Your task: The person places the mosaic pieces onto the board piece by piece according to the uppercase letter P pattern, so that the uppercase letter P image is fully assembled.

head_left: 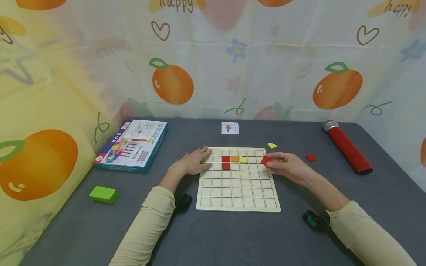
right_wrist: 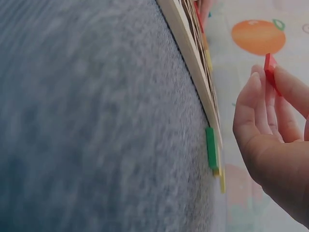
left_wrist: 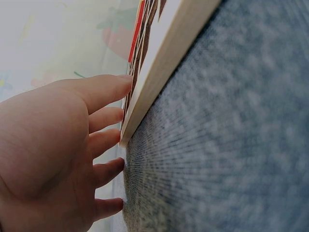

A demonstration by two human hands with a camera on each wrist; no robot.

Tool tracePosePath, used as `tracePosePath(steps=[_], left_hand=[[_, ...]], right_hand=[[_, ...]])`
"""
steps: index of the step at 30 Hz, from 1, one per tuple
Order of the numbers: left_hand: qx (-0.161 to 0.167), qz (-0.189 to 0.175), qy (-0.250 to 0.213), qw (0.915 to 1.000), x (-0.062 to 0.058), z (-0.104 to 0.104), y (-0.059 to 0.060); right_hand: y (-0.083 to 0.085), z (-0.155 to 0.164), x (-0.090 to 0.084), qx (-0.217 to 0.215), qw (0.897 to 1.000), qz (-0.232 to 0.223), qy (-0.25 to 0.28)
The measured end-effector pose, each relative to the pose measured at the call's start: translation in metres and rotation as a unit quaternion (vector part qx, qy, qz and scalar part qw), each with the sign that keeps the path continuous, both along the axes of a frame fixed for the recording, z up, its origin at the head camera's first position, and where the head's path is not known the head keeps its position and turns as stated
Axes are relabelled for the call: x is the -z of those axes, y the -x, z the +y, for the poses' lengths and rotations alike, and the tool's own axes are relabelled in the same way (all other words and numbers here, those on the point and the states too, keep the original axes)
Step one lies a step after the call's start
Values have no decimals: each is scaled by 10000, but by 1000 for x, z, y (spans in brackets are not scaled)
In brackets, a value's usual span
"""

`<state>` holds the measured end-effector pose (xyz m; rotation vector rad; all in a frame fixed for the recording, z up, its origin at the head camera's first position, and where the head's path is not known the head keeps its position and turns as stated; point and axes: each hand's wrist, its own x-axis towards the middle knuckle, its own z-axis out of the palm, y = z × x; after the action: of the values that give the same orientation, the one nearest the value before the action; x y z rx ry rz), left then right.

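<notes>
Right of centre in the head view, the right hand [head_left: 287,166] pinches a tilted red tile [head_left: 265,160], raised; the grid board [head_left: 236,183] extends leftward from these nearer fingertips. The left hand [head_left: 193,162], fingers extended, contacts the board's upper-left edge.

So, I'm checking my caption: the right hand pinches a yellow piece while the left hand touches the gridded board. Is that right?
The colour's wrong: the head view shows the right hand pinching a red piece, while the left hand touches the gridded board.

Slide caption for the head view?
Left hand at the left edge of a grid board, right hand pinching a red tile.
</notes>
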<state>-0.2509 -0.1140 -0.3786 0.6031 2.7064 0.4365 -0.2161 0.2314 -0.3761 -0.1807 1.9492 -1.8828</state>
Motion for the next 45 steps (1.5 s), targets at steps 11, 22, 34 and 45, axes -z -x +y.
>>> tracePosePath(steps=[11, 22, 34, 45], left_hand=[[-98, 80, 105, 9999, 2, 2, 1], [-81, 96, 107, 9999, 1, 2, 1], [-131, 74, 147, 9998, 0, 3, 0], [-145, 122, 115, 9998, 1, 3, 0]], right_hand=[[3, -20, 1, -257, 9996, 43, -83], [6, -39, 3, -386, 9983, 8, -443], [4, -58, 2, -532, 9954, 38, -793], [6, -73, 1, -623, 9916, 85, -1129]])
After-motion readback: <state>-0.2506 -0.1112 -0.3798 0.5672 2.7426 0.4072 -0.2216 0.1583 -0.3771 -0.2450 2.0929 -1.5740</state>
